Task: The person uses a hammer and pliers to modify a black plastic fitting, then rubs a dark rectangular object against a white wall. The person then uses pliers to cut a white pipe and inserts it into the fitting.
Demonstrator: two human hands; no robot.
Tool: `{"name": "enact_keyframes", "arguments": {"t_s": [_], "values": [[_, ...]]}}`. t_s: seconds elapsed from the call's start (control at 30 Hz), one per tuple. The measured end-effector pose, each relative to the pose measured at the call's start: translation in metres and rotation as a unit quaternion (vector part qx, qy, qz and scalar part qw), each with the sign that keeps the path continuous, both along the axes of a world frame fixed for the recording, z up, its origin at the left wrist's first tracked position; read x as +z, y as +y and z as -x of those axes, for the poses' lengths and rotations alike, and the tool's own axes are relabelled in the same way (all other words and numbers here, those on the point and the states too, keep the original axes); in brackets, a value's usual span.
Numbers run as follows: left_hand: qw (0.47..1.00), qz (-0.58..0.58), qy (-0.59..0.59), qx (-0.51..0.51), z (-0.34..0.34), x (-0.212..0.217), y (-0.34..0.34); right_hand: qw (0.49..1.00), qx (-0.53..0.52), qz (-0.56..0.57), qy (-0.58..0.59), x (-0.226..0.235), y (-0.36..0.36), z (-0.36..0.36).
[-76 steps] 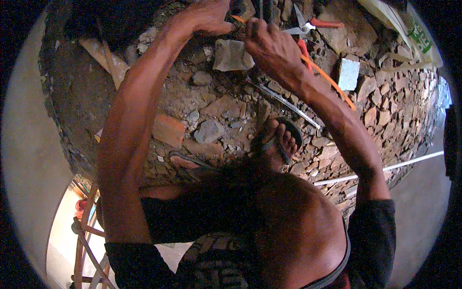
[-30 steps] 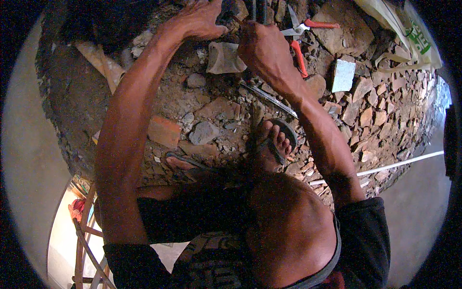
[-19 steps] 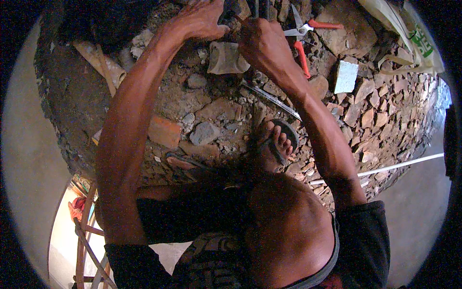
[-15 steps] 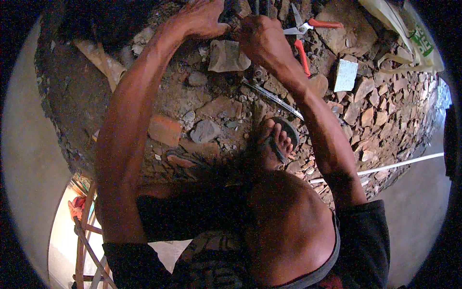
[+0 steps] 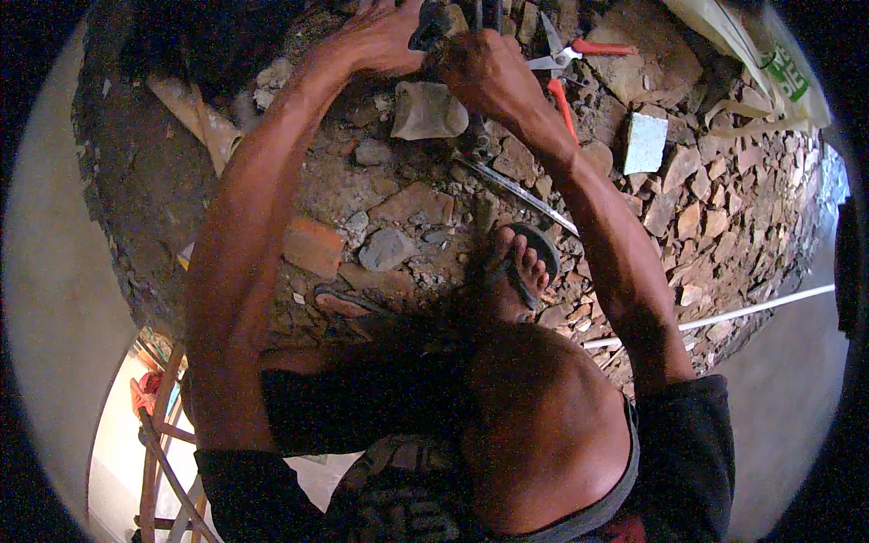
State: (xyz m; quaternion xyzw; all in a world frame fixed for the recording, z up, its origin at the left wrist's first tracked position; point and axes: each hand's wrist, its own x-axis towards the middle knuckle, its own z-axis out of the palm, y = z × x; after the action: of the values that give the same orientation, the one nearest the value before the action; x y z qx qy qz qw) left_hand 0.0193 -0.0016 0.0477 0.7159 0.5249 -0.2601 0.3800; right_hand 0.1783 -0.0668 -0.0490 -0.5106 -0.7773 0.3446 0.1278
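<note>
At the top edge, my left hand (image 5: 391,38) reaches in with its fingers closed against a dark rounded piece (image 5: 432,20), too dim to name. Close beside it, my right hand (image 5: 487,71) is curled into a fist; what it grips is hidden beneath the fingers. Dark upright bars or pipes (image 5: 491,13) stand just beyond the right hand. A pale curved block (image 5: 429,110) lies on the dirt below the hands. Right of my right hand lie pruning shears (image 5: 563,60) with red handles, their blades apart.
A thin metal strip (image 5: 520,192) slants across the soil near my sandalled foot (image 5: 523,262). Bricks (image 5: 312,246) and stones (image 5: 386,249) lie to the left. Broken rubble (image 5: 692,217), a white-blue tile piece (image 5: 645,143), a plastic sack (image 5: 769,63) and a white pipe (image 5: 760,308) are at right.
The dark rounded piece by my left hand shows more plainly now. My right hand has shifted slightly left, and the whole view has moved a little.
</note>
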Motion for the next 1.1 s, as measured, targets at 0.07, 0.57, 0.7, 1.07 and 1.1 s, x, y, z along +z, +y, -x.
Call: {"name": "enact_keyframes", "arguments": {"t_s": [0.07, 0.57, 0.7, 1.07, 1.1], "values": [[0.996, 0.017, 0.074, -0.036, 0.013, -0.025, 0.007, 0.998, -0.023, -0.007, 0.056, 0.021, -0.006, 0.002], [0.999, 0.027, 0.016, -0.020, 0.004, -0.015, 0.004, 0.993, -0.076, 0.020, 0.091, 0.031, -0.008, -0.007], [0.998, -0.014, 0.051, -0.027, 0.014, -0.035, 0.003, 0.992, -0.102, 0.028, 0.075, 0.033, 0.002, 0.010], [0.996, 0.025, 0.081, -0.039, 0.000, -0.021, 0.007, 0.992, -0.075, 0.097, 0.035, 0.041, -0.012, -0.030], [0.996, -0.067, 0.017, -0.061, 0.011, -0.035, 0.007, 0.990, -0.077, 0.115, 0.019, 0.045, -0.021, -0.041]]}}
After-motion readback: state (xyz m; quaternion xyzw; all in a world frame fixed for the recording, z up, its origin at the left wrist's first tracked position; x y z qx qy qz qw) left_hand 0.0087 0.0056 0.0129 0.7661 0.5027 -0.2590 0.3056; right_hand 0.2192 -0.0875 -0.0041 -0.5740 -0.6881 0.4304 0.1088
